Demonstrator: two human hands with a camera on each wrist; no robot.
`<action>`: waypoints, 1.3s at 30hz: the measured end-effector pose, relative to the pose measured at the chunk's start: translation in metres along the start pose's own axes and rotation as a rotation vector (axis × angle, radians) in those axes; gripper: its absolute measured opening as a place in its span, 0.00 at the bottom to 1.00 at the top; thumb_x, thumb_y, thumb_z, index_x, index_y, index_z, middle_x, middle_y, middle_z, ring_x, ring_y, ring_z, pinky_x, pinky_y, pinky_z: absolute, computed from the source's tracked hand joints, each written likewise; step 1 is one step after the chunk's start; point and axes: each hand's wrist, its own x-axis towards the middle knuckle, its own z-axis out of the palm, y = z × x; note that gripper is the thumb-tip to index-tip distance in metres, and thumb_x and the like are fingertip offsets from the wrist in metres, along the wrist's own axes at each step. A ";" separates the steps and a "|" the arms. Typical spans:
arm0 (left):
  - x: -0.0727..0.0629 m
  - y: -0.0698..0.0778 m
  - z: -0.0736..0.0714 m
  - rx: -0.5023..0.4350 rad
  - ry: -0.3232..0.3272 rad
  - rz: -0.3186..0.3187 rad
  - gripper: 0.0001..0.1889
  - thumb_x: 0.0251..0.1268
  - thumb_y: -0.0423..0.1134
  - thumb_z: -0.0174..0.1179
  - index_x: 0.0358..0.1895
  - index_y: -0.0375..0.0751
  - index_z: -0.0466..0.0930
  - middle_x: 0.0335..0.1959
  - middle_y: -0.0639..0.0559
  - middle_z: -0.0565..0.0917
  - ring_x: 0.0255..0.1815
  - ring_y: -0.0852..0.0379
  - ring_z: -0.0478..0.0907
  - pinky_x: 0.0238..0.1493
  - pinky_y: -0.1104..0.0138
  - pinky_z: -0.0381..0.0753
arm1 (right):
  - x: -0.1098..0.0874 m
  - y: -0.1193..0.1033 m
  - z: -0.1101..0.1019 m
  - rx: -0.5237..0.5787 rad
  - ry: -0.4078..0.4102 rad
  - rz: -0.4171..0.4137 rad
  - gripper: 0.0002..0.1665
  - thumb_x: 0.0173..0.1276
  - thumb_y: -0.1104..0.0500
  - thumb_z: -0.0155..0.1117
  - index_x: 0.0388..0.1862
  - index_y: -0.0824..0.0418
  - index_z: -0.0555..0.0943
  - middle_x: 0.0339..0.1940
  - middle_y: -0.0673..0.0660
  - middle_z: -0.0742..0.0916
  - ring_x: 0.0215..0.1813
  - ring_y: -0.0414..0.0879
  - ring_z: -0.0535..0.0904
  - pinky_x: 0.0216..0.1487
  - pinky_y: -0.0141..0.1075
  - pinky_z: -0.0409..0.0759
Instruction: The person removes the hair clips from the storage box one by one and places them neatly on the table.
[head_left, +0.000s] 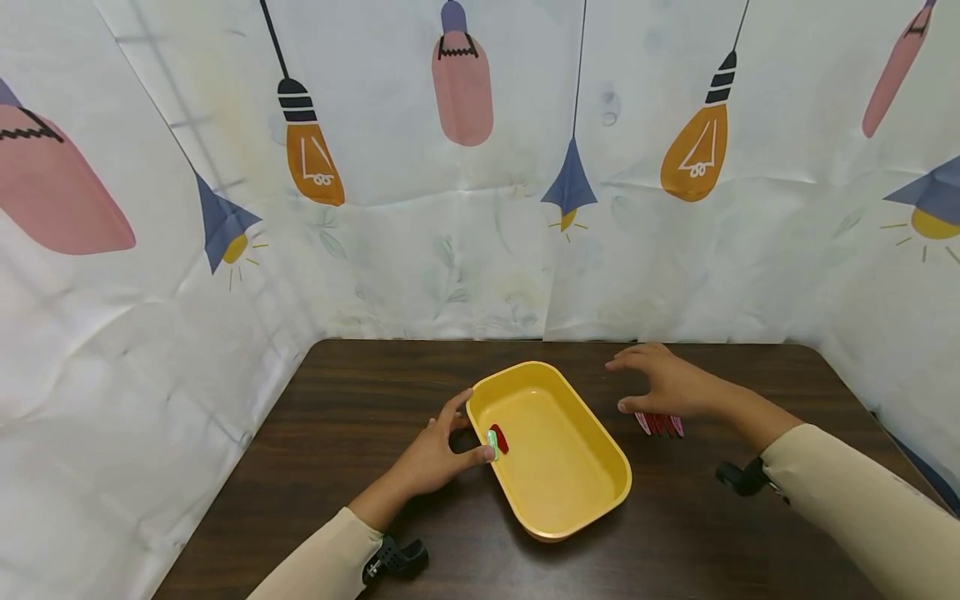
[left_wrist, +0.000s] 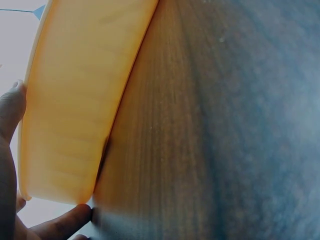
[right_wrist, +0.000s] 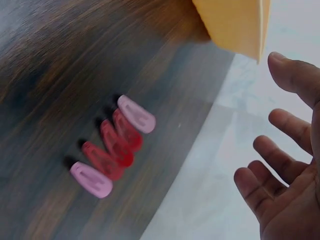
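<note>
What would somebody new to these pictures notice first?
Probably the bright yellow tray on the dark table, with the left hand at its left side beside a red clip and a green clip. Next, a row of pink and red hair clips lies to the tray's right, near the right hand.

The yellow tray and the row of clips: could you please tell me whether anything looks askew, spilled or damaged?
Only the yellow tray looks askew: it sits turned on the dark table, not square to its far edge. The five clips beside it lie lined up; no spill or damage shows.
</note>
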 end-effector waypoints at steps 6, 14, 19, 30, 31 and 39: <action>-0.001 0.001 -0.001 -0.002 -0.001 0.002 0.53 0.58 0.66 0.71 0.83 0.66 0.49 0.67 0.49 0.79 0.75 0.36 0.62 0.64 0.34 0.65 | 0.012 -0.013 0.001 0.012 -0.020 -0.039 0.37 0.65 0.47 0.77 0.71 0.56 0.78 0.71 0.62 0.76 0.74 0.64 0.63 0.71 0.67 0.58; -0.001 0.002 -0.001 -0.001 -0.005 0.002 0.53 0.58 0.66 0.70 0.83 0.67 0.49 0.68 0.48 0.78 0.76 0.34 0.60 0.65 0.33 0.64 | 0.026 -0.032 0.004 0.010 -0.042 -0.085 0.38 0.66 0.47 0.76 0.71 0.56 0.77 0.72 0.60 0.75 0.74 0.63 0.64 0.68 0.65 0.65; 0.000 0.001 -0.001 -0.001 -0.007 -0.004 0.52 0.58 0.66 0.70 0.82 0.67 0.48 0.68 0.49 0.78 0.76 0.34 0.60 0.65 0.33 0.64 | 0.036 -0.044 0.009 0.004 -0.071 -0.096 0.37 0.67 0.47 0.76 0.71 0.57 0.77 0.71 0.59 0.76 0.75 0.62 0.63 0.69 0.62 0.66; 0.000 0.001 -0.001 0.010 -0.008 -0.009 0.52 0.60 0.65 0.70 0.82 0.68 0.48 0.68 0.48 0.78 0.76 0.31 0.59 0.65 0.31 0.63 | 0.056 -0.063 0.017 -0.008 -0.116 -0.153 0.37 0.68 0.47 0.75 0.71 0.59 0.76 0.70 0.56 0.77 0.74 0.60 0.65 0.71 0.58 0.65; 0.001 0.001 -0.001 0.012 -0.008 -0.010 0.52 0.60 0.65 0.70 0.82 0.68 0.48 0.68 0.48 0.78 0.76 0.30 0.58 0.65 0.31 0.62 | 0.058 -0.064 0.019 -0.006 -0.117 -0.157 0.36 0.68 0.47 0.75 0.71 0.59 0.76 0.70 0.57 0.77 0.74 0.60 0.65 0.71 0.57 0.65; 0.001 0.002 -0.001 0.023 -0.015 -0.004 0.52 0.60 0.66 0.69 0.83 0.67 0.47 0.68 0.48 0.78 0.76 0.25 0.55 0.66 0.29 0.58 | 0.069 -0.078 0.024 0.003 -0.145 -0.168 0.36 0.68 0.47 0.75 0.70 0.60 0.77 0.69 0.57 0.77 0.72 0.57 0.66 0.70 0.54 0.67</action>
